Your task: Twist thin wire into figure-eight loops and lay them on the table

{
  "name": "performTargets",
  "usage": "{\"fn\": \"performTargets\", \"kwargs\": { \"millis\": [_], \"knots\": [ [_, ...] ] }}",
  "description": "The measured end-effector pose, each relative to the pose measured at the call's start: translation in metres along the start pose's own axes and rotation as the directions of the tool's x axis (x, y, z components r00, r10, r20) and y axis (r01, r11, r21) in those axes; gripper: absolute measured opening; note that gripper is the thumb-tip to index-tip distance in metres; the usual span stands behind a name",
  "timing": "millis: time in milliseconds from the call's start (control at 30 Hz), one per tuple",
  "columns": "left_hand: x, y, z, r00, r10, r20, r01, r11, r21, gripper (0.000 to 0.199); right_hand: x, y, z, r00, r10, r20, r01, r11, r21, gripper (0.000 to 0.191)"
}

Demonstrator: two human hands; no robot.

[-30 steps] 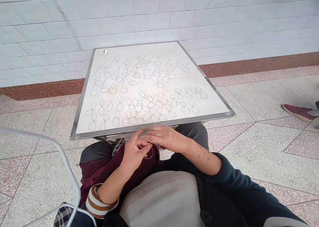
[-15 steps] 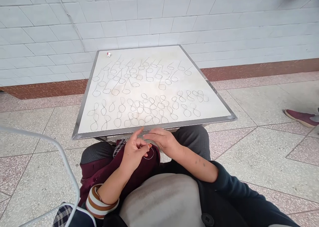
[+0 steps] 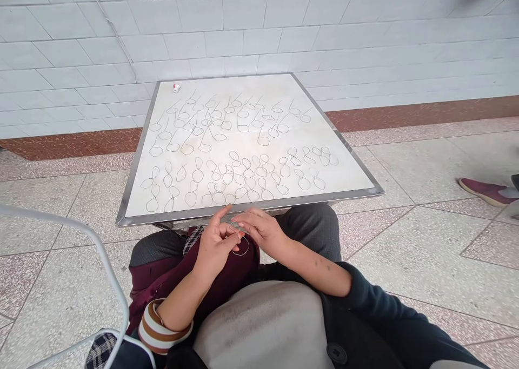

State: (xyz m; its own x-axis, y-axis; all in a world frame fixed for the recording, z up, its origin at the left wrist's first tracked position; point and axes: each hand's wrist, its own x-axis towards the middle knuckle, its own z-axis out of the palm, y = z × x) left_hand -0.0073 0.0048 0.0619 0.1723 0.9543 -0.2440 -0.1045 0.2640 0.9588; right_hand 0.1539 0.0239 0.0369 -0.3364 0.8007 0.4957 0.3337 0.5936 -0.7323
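A thin looped wire [image 3: 242,254] hangs between my two hands, over my lap at the table's near edge. My left hand [image 3: 217,243] pinches it between thumb and fingers, with the index finger stretched out toward the table. My right hand [image 3: 263,230] is bent over the wire's upper part, thumb and fingertips closed on it. On the white table [image 3: 227,88] lie several wire pieces with one loop and a straight tail [image 3: 219,137] in the far half. Figure-eight wire pieces [image 3: 303,180] lie in the near half, some overlapping.
A small red-and-white object [image 3: 176,88] sits at the table's far left corner. The tiled wall [image 3: 243,23] stands behind the table. A pale metal tube frame [image 3: 93,234] is at my left. Another person's shoe [image 3: 484,190] shows on the floor at right.
My right hand's thumb and fingertips have come down and closed on the wire. My left hand keeps its pinch in nearly the same place. The view has shifted slightly.
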Motion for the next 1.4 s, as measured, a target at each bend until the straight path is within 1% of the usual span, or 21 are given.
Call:
{"fn": "performTargets", "kwargs": {
  "millis": [100, 167, 233, 333, 367, 433, 500, 533, 633, 700, 733, 867, 1000, 1133, 1300, 1400],
  "knots": [
    [0.001, -0.002, 0.0, 1.0, 0.004, 0.007, -0.004, 1.0, 0.009, 0.072, 0.0, -0.001, 0.002, 0.994, -0.101, -0.035, 0.097, 0.991, -0.097, 0.025],
    [0.001, -0.002, 0.0, 1.0, -0.001, 0.01, 0.001, 1.0, 0.019, 0.071, 0.0, -0.002, 0.003, 0.988, -0.149, -0.038, 0.139, 0.973, -0.186, 0.026],
    [0.001, -0.002, 0.0, 1.0, -0.007, 0.01, 0.006, 1.0, 0.025, 0.071, -0.001, -0.004, 0.003, 0.988, -0.153, -0.002, 0.148, 0.953, -0.264, 0.027],
    [0.002, -0.002, 0.0, 1.0, -0.009, -0.001, 0.009, 0.999, 0.032, 0.071, -0.002, -0.007, 0.004, 0.993, -0.105, 0.05, 0.116, 0.941, -0.317, 0.028],
    [0.002, -0.002, 0.0, 1.0, -0.008, -0.004, 0.008, 0.999, 0.034, 0.07, -0.003, -0.008, 0.004, 0.996, -0.075, 0.042, 0.085, 0.947, -0.31, 0.029],
    [0.002, -0.002, 0.0, 1.0, -0.004, -0.007, 0.004, 1.0, 0.03, 0.07, -0.003, -0.009, 0.005, 1.0, 0.004, -0.017, -0.008, 0.972, -0.235, 0.028],
    [0.002, -0.002, 0.0, 1.0, 0.003, -0.005, -0.003, 1.0, 0.012, 0.071, -0.004, -0.008, 0.005, 0.992, 0.104, -0.069, -0.111, 0.989, -0.102, 0.025],
    [0.002, -0.002, -0.001, 1.0, 0.005, -0.002, -0.005, 1.0, 0.003, 0.071, -0.004, -0.007, 0.005, 0.985, 0.154, -0.074, -0.157, 0.987, -0.024, 0.022],
    [0.001, -0.002, -0.001, 1.0, -0.003, 0.01, 0.003, 1.0, 0.007, 0.072, -0.004, -0.005, 0.005, 0.961, 0.274, -0.021, -0.265, 0.945, 0.191, 0.017],
    [0.0, -0.002, 0.001, 1.0, -0.015, 0.018, 0.015, 1.0, 0.024, 0.073, -0.003, -0.004, 0.004, 0.953, 0.303, 0.012, -0.295, 0.919, 0.263, 0.016],
    [0.0, -0.002, 0.002, 1.0, -0.02, 0.021, 0.02, 0.999, 0.032, 0.073, -0.003, -0.004, 0.003, 0.954, 0.3, 0.016, -0.294, 0.92, 0.259, 0.016],
    [-0.002, 0.0, 0.007, 0.999, -0.024, 0.036, 0.022, 0.999, 0.048, 0.075, -0.003, -0.004, 0.0, 0.966, 0.257, -0.011, -0.254, 0.958, 0.131, 0.014],
    [-0.003, 0.002, 0.008, 0.999, -0.017, 0.037, 0.014, 0.997, 0.071, 0.074, -0.003, -0.004, -0.002, 0.969, 0.244, -0.029, -0.24, 0.966, 0.098, 0.014],
    [-0.003, 0.002, 0.009, 0.999, -0.027, 0.022, 0.025, 0.995, 0.098, 0.075, -0.002, -0.005, -0.002, 0.973, 0.233, -0.008, -0.231, 0.97, 0.08, 0.015],
    [-0.003, 0.0, 0.008, 1.0, -0.014, 0.013, 0.012, 0.991, 0.136, 0.079, -0.002, -0.006, -0.001, 0.959, 0.276, 0.063, -0.281, 0.954, 0.104, 0.011],
    [-0.005, -0.001, 0.008, 1.0, -0.003, 0.017, 0.0, 0.983, 0.182, 0.078, -0.002, -0.006, -0.001, 0.968, 0.233, 0.091, -0.243, 0.964, 0.112, 0.012]
  ]
}}
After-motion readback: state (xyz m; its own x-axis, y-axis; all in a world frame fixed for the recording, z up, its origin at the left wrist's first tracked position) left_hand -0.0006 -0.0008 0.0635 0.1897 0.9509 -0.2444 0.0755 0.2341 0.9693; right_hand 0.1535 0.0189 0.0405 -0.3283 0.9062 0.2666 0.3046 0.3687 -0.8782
